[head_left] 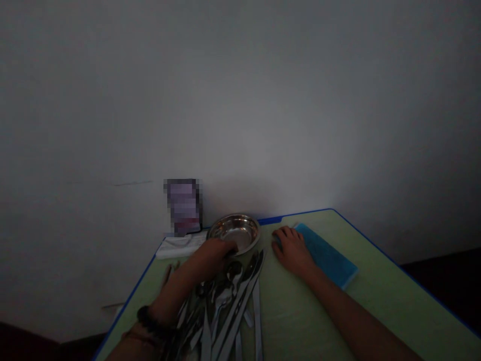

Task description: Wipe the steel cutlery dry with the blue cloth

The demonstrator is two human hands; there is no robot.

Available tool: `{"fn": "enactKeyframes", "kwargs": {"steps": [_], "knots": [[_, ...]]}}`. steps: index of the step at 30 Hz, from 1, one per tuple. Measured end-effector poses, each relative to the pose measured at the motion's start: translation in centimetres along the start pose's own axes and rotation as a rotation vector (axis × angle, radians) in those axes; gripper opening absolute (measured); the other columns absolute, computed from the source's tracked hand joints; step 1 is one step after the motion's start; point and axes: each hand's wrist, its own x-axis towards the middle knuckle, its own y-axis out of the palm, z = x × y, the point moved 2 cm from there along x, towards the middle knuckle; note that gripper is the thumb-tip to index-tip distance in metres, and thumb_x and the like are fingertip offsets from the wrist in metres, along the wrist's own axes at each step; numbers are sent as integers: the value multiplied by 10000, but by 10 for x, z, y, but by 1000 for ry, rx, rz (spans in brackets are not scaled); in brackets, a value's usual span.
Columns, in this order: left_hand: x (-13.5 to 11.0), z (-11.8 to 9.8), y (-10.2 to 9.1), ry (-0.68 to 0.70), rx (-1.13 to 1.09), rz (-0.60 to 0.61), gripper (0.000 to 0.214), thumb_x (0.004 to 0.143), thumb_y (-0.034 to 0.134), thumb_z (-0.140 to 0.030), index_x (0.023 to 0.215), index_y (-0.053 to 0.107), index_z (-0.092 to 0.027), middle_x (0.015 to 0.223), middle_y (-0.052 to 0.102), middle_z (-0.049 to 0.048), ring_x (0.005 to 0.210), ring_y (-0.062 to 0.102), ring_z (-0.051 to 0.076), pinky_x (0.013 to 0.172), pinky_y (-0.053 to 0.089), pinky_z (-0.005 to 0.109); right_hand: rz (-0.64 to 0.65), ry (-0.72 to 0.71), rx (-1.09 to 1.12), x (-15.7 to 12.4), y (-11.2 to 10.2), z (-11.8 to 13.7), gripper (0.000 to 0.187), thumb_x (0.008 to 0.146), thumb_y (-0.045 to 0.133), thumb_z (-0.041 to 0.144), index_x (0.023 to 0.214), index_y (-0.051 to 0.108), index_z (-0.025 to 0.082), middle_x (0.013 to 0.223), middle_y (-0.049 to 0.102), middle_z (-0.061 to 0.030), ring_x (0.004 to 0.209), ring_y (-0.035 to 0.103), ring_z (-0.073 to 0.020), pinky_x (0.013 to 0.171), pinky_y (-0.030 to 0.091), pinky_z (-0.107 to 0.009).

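Note:
My left hand (pixel 216 250) reaches over the front rim of a round metal bowl (pixel 242 235), its fingers bent down and pressed together. The fingertips are dark and partly hidden, so what they hold, if anything, does not show. Below that hand lies a heap of metal cutlery, with spoons (pixel 223 297) and several table knives (pixel 240 306) pointing away from me. My right hand (pixel 291 248) lies with its fingers apart on the table, at the left edge of a flat blue box or book (pixel 326 255).
A pale green table (pixel 293 321) with a blue edge stands against a grey wall (pixel 240 100). Back left, a phone-like screen (pixel 184 205), blurred out, leans upright behind a white flat object (pixel 178 248). The picture is dim.

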Motion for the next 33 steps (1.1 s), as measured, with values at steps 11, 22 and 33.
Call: {"fn": "enactKeyframes", "kwargs": {"steps": [11, 22, 33], "knots": [[1, 11, -9, -70, 46, -62, 467, 653, 672, -556, 929, 606, -184, 937, 675, 80, 857, 617, 266, 670, 437, 307, -1, -2, 0, 0, 2, -2, 271, 855, 429, 287, 1077, 555, 194, 1073, 560, -87, 1023, 474, -228, 886, 317, -344], [4, 15, 6, -27, 29, 31, 362, 792, 567, -498, 912, 624, -161, 908, 661, 51, 835, 608, 194, 744, 457, 347, -4, 2, -4, -1, 1, -1, 279, 864, 417, 297, 1086, 552, 195, 1075, 560, -85, 1015, 477, -233, 875, 323, -351], [-2, 14, -1, 39, -70, 42, 339, 787, 555, -487, 957, 684, -225, 923, 712, 48, 831, 635, 209, 684, 426, 252, 10, 6, -4, -1, 0, 0, 280, 862, 426, 295, 1092, 550, 197, 1075, 559, -89, 1022, 478, -228, 886, 322, -347]]}}
